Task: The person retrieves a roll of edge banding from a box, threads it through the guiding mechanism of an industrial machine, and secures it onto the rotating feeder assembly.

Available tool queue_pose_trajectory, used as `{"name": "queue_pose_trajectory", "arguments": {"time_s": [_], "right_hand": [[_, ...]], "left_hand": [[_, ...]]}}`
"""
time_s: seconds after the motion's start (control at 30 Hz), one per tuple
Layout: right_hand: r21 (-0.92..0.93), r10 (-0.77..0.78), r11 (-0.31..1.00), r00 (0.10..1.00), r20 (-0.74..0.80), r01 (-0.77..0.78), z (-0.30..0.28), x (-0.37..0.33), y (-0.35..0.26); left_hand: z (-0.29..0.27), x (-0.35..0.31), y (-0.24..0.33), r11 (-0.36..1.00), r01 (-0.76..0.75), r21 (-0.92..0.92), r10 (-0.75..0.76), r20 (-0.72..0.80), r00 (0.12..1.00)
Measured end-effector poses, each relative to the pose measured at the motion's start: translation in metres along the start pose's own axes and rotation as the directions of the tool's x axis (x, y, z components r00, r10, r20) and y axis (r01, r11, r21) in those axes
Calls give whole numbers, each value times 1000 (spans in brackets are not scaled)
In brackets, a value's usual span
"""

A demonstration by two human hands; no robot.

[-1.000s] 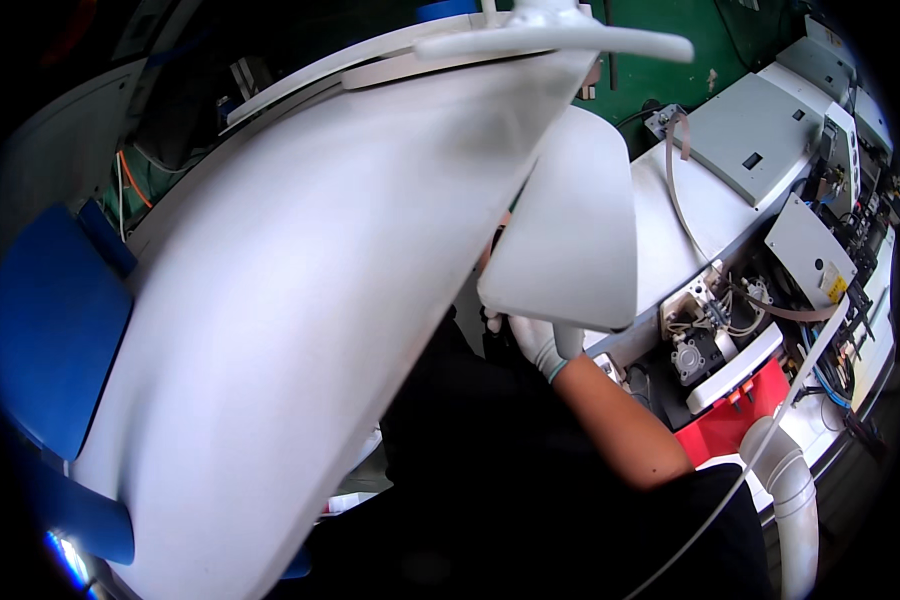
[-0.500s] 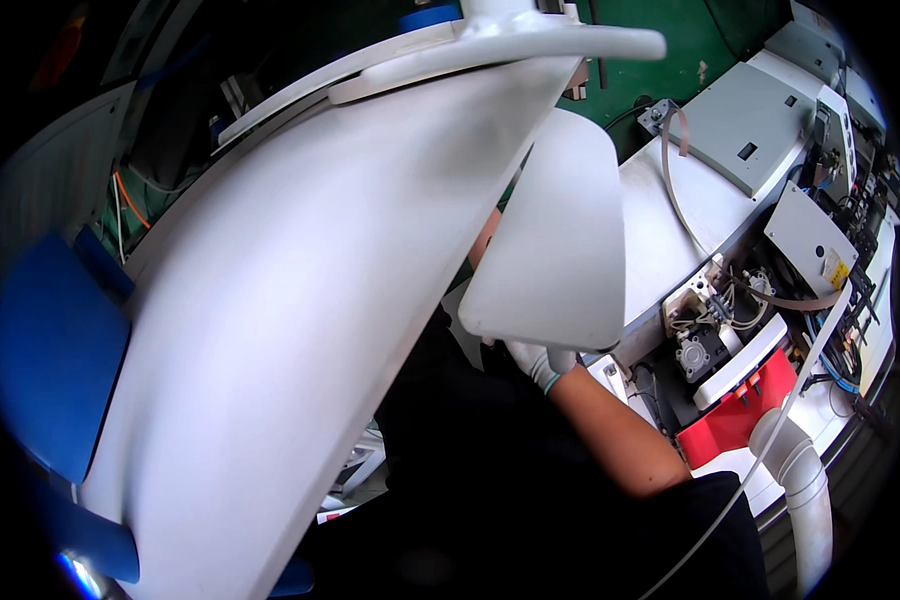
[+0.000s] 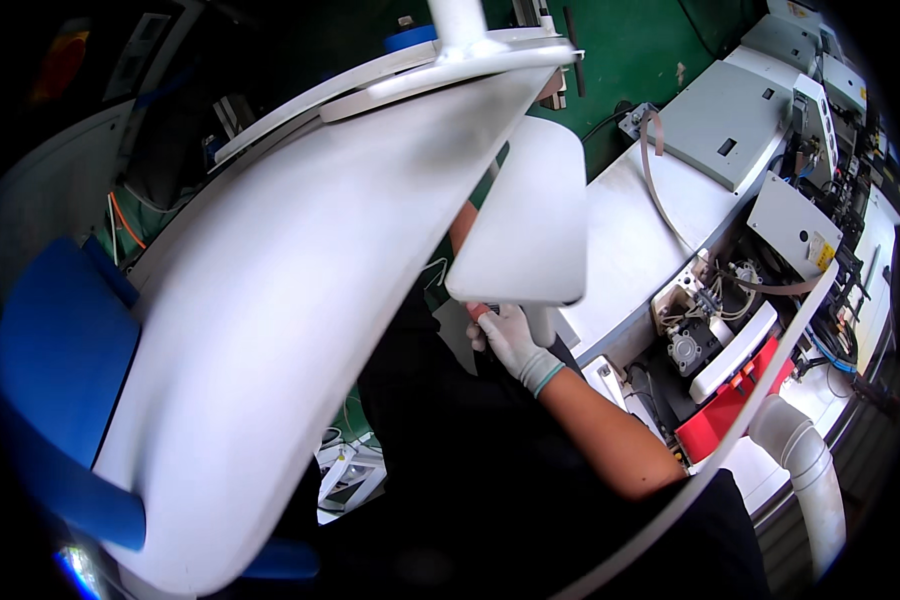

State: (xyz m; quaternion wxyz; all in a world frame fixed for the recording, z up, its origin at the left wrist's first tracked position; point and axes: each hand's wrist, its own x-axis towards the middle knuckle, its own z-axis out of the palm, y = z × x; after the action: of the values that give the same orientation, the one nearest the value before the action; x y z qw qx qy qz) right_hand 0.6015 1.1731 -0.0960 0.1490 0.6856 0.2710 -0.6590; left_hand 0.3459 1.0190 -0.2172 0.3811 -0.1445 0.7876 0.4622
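Though visible (by the smaller white panel [image 3: 528, 225]), right hand [image 3: 510, 343] curled inward, grip unclear.

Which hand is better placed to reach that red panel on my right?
Probably your right hand: its forearm shows on the same side as the red panel. Your left hand can't be made out; the large white shell fills much of the left.

Brightly lit and fairly sharp around the gloved right hand [image 3: 510, 345]. Nearly washed out on the white panel [image 3: 270, 270] to its left, with a soft grey shadow toward the top. Sunk to near-black on the dark clothing [image 3: 450, 470] below. Blurred along the pale cable [image 3: 705, 472] at lower right. Bowed and vignetted at the rim, with bluish glare [image 3: 78, 568] far lower left.
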Motion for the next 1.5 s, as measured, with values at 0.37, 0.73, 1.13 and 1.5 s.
{"name": "queue_pose_trajectory", "arguments": {"time_s": [0.37, 0.73, 1.13, 1.5], "right_hand": [[37, -455, 834, 724, -518, 550, -62, -51, -25], [663, 355, 742, 783, -511, 96, -51, -99, 246], [451, 585, -697, 805, -92, 558, -22, -117, 468], [939, 277, 53, 898, -341, 340, -93, -72, 247]], "left_hand": [[-8, -22, -69, 713, -600, 362, 314, 601, 735], [51, -282, 216, 742, -657, 135, -171, 985, 9], [94, -323, 259, 488, -836, 250, -358, 931, 70], [83, -314, 288, 575, -787, 225, -254, 963, 90]]}}
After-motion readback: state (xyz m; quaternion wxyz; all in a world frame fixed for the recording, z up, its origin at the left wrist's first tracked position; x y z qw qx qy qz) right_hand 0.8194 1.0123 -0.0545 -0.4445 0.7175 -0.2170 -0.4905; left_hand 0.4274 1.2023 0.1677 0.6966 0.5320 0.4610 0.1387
